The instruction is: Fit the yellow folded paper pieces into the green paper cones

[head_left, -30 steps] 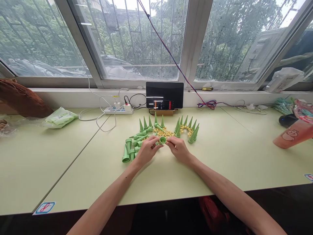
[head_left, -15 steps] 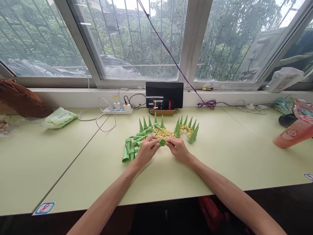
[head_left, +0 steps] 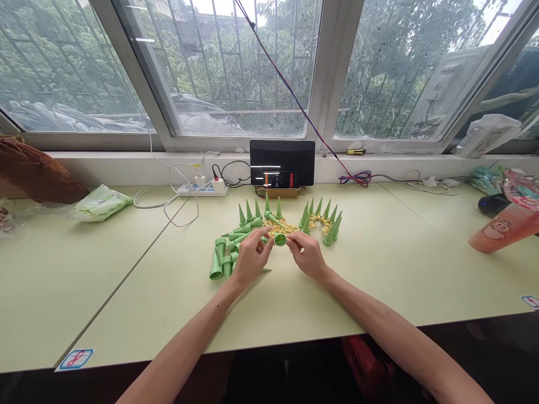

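Observation:
A green plastic watering spike [head_left: 280,240] is held above the table with its round, hollow end facing me. My right hand [head_left: 308,255] pinches its right side between thumb and fingertips. Just left of the spike, my left hand [head_left: 253,255] has thumb and forefinger apart, with its thumb tip very near the rim; whether they touch I cannot tell. Behind the hands lies a pile of small yellow pieces [head_left: 286,228]. Several green spikes [head_left: 221,258] lie in a heap beside my left hand, partly hidden by it. More spikes [head_left: 332,233] stand points up at the back right.
A phone [head_left: 281,179] leans against a black screen [head_left: 282,154] at the back. A power strip [head_left: 202,188] with white cables sits left of it. A green-white packet [head_left: 103,203] lies at the left, and a pink cup [head_left: 501,227] is at the right.
My left thumb and forefinger have parted and drawn slightly away from the spike. The spike has risen a little in my right hand, and its open end looks turned slightly.

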A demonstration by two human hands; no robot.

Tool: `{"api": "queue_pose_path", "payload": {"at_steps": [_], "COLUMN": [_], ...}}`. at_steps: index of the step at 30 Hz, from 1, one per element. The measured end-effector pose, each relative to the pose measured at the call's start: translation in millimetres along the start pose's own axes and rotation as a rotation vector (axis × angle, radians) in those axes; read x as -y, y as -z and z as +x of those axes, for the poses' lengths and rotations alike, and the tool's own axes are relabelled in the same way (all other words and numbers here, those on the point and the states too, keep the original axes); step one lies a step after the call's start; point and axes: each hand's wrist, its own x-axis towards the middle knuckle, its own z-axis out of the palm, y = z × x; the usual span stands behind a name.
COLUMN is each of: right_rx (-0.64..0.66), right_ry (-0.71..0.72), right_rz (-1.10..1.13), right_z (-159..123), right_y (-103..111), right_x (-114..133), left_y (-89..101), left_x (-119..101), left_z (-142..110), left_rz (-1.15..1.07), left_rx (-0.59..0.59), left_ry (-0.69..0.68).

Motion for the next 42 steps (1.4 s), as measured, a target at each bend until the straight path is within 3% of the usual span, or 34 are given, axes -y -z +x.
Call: {"api": "queue_pose_path", "payload": {"at_steps": [5,13,23,42], "right_rx": [0.003,0.075,0.112,0.171], "right_ry": [0.027,0.140,0.082,0.024], "right_rz": [-0.018,-0.030,-0.001,-0.011], "right_z": [0,-2,-1,-3], "right_y": [1,-1,3,4], "right_x": [-2,-5,-9,-14], "left_y": [2.8,3.4,8.0,2.6], "left_x": [-5,-7,-9,3], "left_z": [1,0,2,0], "left_rz": [-0.062,-0.092,-0.168,-0.115], "left_rx": [0.004,0.152,0.287,0.270], "left_ry": [0.126,0.133,0.138,0.011]}}
